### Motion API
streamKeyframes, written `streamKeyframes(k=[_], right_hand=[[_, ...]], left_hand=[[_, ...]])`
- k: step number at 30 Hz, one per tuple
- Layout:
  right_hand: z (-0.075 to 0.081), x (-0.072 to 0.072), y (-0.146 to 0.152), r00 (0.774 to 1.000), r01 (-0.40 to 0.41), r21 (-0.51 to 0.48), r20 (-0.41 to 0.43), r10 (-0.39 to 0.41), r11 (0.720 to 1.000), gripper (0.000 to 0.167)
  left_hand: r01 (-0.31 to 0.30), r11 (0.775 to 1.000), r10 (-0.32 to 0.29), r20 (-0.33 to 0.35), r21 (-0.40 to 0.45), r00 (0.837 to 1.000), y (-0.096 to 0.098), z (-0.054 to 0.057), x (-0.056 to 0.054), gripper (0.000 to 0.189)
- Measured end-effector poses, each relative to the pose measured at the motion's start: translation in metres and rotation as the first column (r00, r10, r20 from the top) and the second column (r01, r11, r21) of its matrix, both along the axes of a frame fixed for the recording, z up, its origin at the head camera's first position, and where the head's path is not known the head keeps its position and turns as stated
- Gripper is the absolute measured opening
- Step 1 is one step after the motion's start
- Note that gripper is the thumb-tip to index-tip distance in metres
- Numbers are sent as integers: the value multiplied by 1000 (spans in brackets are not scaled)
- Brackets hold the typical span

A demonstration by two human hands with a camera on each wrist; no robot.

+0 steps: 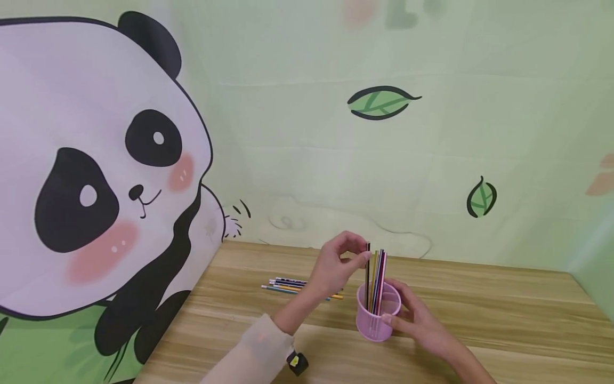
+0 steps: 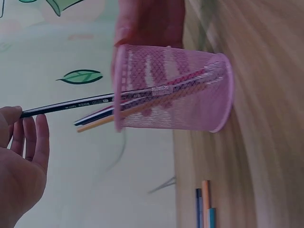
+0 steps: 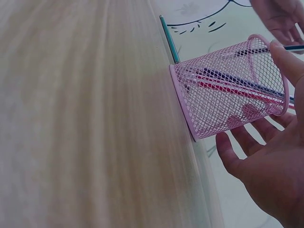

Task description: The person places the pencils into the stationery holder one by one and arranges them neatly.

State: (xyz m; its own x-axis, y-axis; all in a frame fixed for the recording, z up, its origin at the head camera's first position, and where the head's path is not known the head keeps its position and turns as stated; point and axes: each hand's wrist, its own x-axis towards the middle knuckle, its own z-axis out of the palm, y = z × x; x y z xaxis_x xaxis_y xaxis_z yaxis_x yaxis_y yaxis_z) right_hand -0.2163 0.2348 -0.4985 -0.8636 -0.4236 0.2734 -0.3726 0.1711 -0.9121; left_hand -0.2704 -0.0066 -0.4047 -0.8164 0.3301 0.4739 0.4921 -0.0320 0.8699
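My left hand (image 1: 338, 264) pinches the top end of a black pencil (image 2: 66, 106) between thumb and fingers. The pencil's lower part is inside a pink mesh pencil cup (image 1: 373, 329), beside several other pencils (image 2: 95, 116) that lean together and stick out over the rim. The cup stands upright on the table. My right hand (image 1: 419, 320) holds the cup from its right side, thumb at the near side and fingers round the far side. In the right wrist view, red and dark blue pencils (image 3: 237, 90) show through the mesh.
Several loose pencils (image 1: 283, 287) lie in a small group on the wooden table (image 1: 479, 320), left of the cup and partly behind my left forearm. A backdrop (image 1: 297, 160) with a panda and leaves rises along the table's back and left edges.
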Motion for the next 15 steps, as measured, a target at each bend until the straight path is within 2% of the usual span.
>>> streamKeyframes(k=[8, 11, 15], right_hand=[[3, 1, 0, 1000, 8, 14, 6, -9, 1000, 71], [3, 1, -1, 1000, -1, 5, 18, 1, 1000, 71], [3, 1, -1, 1000, -18, -14, 17, 18, 1000, 70]], left_hand=[[-41, 999, 43, 74, -36, 996, 10, -31, -6, 16], [-61, 996, 67, 97, -57, 993, 12, -38, -7, 16], [-75, 995, 82, 96, -71, 992, 15, -42, -11, 18]])
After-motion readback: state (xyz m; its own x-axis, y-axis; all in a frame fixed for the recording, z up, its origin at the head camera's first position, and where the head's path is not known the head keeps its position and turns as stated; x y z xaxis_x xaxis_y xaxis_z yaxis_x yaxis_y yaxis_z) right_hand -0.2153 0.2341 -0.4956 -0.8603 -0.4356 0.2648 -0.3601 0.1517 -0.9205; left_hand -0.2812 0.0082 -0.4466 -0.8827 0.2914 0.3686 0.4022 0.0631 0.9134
